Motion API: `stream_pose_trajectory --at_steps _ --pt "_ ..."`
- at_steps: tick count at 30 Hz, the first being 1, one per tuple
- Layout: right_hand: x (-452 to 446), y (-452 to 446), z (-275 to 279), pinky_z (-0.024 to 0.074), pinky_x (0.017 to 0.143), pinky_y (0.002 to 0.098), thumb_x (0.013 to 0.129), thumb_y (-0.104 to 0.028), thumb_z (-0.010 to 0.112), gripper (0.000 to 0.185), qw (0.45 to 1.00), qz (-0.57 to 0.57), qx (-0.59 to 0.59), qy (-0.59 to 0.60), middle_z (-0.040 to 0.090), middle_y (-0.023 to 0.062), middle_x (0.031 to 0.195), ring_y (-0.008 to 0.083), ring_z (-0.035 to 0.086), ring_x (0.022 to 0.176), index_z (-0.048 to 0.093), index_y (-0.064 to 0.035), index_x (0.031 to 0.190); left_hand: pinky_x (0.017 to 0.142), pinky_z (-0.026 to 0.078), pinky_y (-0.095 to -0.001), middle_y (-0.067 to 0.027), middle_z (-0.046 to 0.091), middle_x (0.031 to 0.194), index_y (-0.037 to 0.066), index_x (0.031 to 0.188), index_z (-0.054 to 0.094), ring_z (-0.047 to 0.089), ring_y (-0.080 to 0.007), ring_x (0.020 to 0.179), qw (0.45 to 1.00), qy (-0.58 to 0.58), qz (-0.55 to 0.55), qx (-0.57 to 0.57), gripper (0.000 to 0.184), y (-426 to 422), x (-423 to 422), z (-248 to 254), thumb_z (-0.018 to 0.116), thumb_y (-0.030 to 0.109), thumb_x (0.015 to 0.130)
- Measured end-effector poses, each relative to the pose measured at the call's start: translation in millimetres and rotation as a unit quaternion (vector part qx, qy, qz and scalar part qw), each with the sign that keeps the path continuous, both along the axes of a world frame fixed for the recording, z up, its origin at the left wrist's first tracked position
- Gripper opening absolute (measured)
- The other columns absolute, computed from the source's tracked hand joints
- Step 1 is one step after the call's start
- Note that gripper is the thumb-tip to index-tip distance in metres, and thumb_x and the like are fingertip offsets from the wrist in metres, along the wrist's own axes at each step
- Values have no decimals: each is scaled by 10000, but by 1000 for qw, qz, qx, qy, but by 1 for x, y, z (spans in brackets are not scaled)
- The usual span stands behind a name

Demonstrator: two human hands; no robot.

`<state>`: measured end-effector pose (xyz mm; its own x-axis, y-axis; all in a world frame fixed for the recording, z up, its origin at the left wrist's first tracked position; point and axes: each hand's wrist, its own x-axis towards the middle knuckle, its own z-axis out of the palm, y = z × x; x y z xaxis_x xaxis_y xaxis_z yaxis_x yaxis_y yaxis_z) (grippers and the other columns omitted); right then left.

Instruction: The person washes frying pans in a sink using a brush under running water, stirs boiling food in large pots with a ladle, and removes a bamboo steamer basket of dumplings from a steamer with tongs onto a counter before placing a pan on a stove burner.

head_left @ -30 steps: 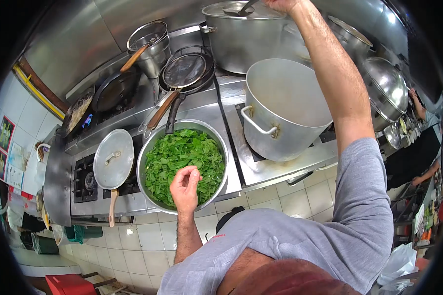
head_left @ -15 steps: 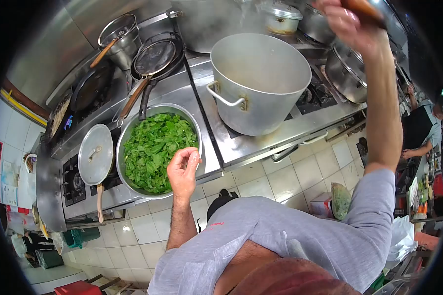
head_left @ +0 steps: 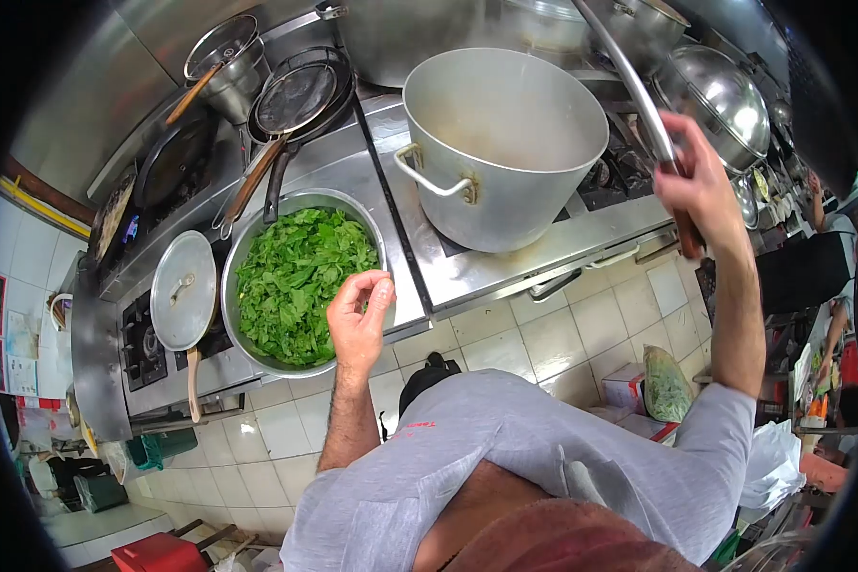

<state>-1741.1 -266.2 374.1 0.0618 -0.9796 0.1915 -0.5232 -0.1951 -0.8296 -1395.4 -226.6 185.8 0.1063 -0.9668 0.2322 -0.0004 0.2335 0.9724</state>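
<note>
My right hand point(head_left: 698, 181) grips a long metal utensil with a wooden handle point(head_left: 688, 232). Its shaft slants up and out past the top edge, so its head is hidden. Just left of it stands a large, deep aluminium pot point(head_left: 505, 214) with pale residue on its inner wall; its bottom does not show. My left hand point(head_left: 357, 324) is loosely curled, thumb near the fingertips, with nothing visible in it. It hovers by the right rim of a wide metal bowl point(head_left: 383, 238) full of chopped leafy greens point(head_left: 300, 276).
Left of the bowl lies a flat metal lid point(head_left: 185, 296) with a long handle. Strainers point(head_left: 297, 100) and pans sit behind it. Other large pots point(head_left: 391, 43) line the back, and a shiny domed vessel point(head_left: 725, 100) stands right. A bag of greens point(head_left: 667, 386) rests on the floor.
My right hand has come down from the top right with the utensil, whose metal shaft now shows. My left hand has barely moved. Less steam hangs over the back pots.
</note>
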Motion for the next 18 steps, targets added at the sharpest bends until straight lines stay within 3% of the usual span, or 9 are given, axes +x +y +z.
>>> stream_pose_trajectory --at_steps 3,6,8,10,14,16,17,18 --pt "6 -66 8 236 258 239 620 -44 505 546 998 51 -42 -9 436 22 555 82 355 304 398 27 1151 639 440 -224 -31 561 790 -15 896 574 534 -92 680 1000 -1 14 -7 110 -2 5 7 580 68 824" --pt "30 -139 20 228 274 231 595 -31 527 563 995 74 -43 -55 461 40 509 80 354 296 400 46 1138 634 439 -221 -31 561 788 -15 899 576 532 -88 679 999 7 33 -7 112 -2 17 2 581 65 822" --pt "47 -174 33 260 305 229 601 -40 543 560 997 72 3 -7 475 45 525 78 385 330 409 42 1138 621 442 -219 -31 572 759 -11 920 568 541 -90 665 998 -12 52 -23 134 -1 28 0 571 92 834" --pt "78 -195 42 278 304 233 608 -47 526 564 999 45 -5 -23 450 40 481 88 333 284 405 22 1155 620 438 -215 -27 560 775 -11 904 578 532 -84 669 996 10 86 -8 117 1 37 1 580 77 827" --pt "115 -240 56 308 333 246 611 -57 534 490 997 67 35 -34 446 36 481 96 358 311 445 7 1088 613 438 -213 -27 562 764 -11 904 575 531 -85 663 992 14 126 -10 120 6 53 2 580 85 832" --pt "131 -259 57 320 364 256 615 -72 543 281 997 58 32 -46 437 22 479 96 393 361 510 -29 891 612 437 -211 -28 565 763 -11 902 576 529 -85 656 991 13 136 -13 119 7 61 0 580 86 832" --pt "136 -267 58 325 374 249 621 -81 549 100 995 61 60 -53 442 1 495 89 423 411 495 -71 705 615 442 -215 -35 571 757 -13 912 571 538 -93 655 990 9 140 -13 126 7 64 -1 576 85 833" --pt "139 -272 61 325 374 249 621 -81 549 100 995 63 59 -54 442 1 495 89 423 411 495 -71 705 617 447 -220 -42 577 751 -15 922 566 547 -100 654 989 6 144 -13 133 7 67 -2 572 85 834"
